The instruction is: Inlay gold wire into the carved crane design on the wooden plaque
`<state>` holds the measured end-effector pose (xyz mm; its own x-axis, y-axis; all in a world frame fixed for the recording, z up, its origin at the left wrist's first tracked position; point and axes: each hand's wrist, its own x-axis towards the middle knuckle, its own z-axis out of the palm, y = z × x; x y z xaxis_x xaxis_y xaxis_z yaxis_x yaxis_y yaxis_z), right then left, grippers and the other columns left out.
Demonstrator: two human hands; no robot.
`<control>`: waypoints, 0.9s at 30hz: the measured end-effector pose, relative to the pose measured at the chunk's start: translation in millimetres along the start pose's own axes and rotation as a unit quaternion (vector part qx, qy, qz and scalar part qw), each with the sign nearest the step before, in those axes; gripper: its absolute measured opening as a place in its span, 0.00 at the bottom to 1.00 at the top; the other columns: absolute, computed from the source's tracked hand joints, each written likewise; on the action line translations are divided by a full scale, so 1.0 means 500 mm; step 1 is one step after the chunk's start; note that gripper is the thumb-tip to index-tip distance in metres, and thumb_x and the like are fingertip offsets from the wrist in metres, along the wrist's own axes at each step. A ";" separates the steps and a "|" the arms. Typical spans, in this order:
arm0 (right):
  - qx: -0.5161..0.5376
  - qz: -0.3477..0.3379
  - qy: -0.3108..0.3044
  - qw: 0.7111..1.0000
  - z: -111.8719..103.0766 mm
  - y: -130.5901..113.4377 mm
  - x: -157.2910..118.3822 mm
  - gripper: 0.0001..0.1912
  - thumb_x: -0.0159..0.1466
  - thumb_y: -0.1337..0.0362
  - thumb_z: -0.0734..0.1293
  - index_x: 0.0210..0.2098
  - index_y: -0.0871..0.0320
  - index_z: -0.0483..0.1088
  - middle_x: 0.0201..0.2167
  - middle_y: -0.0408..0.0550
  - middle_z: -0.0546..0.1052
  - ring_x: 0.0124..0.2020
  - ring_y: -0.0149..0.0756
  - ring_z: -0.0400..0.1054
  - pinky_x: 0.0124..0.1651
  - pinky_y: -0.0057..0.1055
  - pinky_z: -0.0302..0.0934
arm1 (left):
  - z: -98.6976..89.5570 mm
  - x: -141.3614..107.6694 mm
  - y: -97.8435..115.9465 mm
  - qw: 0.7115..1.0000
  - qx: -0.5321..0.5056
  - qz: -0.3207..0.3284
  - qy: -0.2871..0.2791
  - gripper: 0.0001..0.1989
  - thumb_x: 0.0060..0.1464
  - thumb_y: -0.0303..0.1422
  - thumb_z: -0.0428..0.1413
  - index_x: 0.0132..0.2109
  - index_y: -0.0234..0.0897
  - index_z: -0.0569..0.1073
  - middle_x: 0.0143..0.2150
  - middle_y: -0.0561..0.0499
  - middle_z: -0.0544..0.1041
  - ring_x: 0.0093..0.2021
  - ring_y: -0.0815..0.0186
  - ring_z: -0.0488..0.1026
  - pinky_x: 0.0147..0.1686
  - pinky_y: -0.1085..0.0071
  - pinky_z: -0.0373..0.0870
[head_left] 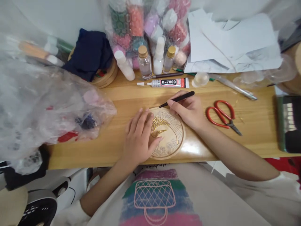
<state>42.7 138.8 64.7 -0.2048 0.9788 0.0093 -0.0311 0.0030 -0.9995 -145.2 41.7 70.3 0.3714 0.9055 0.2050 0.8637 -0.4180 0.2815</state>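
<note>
A round pale wooden disc (172, 147) lies on the table, with fine printed lines and a raised gold design (161, 125) on its face. My left hand (139, 135) rests flat over the disc's left side, fingers stretched out. Held in my right hand (188, 110) is a slim black tool (181, 96), apparently tweezers, its thin tip at the disc's upper edge. Whether anything is pinched at that tip is too small to tell. Part of the disc and of the gold design is hidden under my left hand.
Behind the disc lie a B-7000 glue tube (170, 83) and several small bottles (145, 62). Red-handled pliers (223, 116) are at the right, near a silver craft knife (235, 87). Plastic bags (54, 103) cover the left; white papers (230, 40) lie at the back right.
</note>
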 end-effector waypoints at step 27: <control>-0.031 -0.002 0.001 1.000 -0.003 -0.001 -0.001 0.15 0.58 0.50 0.74 0.29 0.54 0.70 0.23 0.40 0.71 0.22 0.27 0.63 0.24 0.30 0.59 | 0.005 0.002 -0.002 1.000 -0.023 -0.003 0.009 0.29 0.64 0.44 0.51 0.64 0.28 0.62 0.65 0.32 0.67 0.68 0.48 0.61 0.63 0.56 0.57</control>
<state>44.3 138.7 65.1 -0.2022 0.9793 0.0134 0.0296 0.0197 -0.9994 -144.8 43.2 67.7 0.3594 0.9069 0.2200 0.8497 -0.4155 0.3247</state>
